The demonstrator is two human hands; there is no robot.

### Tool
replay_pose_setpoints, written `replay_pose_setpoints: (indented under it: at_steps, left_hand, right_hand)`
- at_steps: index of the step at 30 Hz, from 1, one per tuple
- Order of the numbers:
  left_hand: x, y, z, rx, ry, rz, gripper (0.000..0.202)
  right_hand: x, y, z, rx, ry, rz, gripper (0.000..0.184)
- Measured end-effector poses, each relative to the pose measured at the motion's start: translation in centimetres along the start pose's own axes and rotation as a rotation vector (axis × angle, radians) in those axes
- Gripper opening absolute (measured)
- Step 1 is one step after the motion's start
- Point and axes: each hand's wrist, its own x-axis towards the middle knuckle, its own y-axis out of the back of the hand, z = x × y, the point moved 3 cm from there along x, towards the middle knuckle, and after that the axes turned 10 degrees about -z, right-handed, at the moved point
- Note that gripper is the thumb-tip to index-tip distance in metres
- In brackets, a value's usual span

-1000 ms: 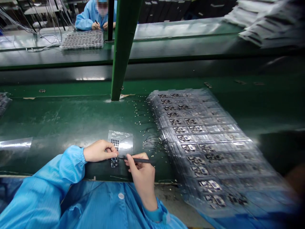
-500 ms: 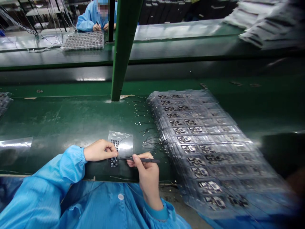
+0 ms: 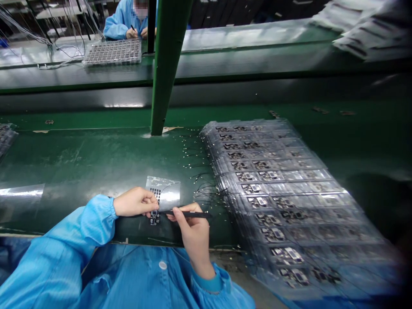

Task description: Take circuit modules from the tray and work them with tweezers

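My left hand (image 3: 137, 201) has its thumb and fingers closed at the upper end of a small dark circuit board (image 3: 154, 219), which lies on the green bench. My right hand (image 3: 195, 231) grips black tweezers (image 3: 193, 214), their tips pointing left and reaching the board's right side; whether the tips hold anything is too small to see. Just beyond the fingers, a clear plastic sheet (image 3: 170, 195) lies flat, bearing rows of small black squares (image 3: 156, 192). The left fingertips cover part of the board and the lower squares.
To the right, a stack of clear plastic trays (image 3: 257, 189) holds circuit boards. Short thin black cables (image 3: 201, 189) lie along its left edge. A green post (image 3: 167, 68) rises behind the work spot. Across the line, a person in blue (image 3: 120, 21) works behind another tray (image 3: 112, 52).
My right hand and the tweezers have shifted slightly left, closer to the circuit board. The left hand stays nearly in place on the board.
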Motion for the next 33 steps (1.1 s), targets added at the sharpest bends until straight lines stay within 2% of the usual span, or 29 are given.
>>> replay_pose_setpoints:
  at_steps: [12, 33]
  left_hand:
    - [0.04, -0.01, -0.12, 0.007, -0.01, -0.011, 0.024]
    - [-0.06, 0.06, -0.01, 0.028, -0.005, -0.005, 0.02]
  right_hand:
    - [-0.12, 0.12, 0.38, -0.031, 0.014, 0.002, 0.029]
    - [-0.21, 0.06, 0.63, -0.048, 0.021, 0.012, 0.028]
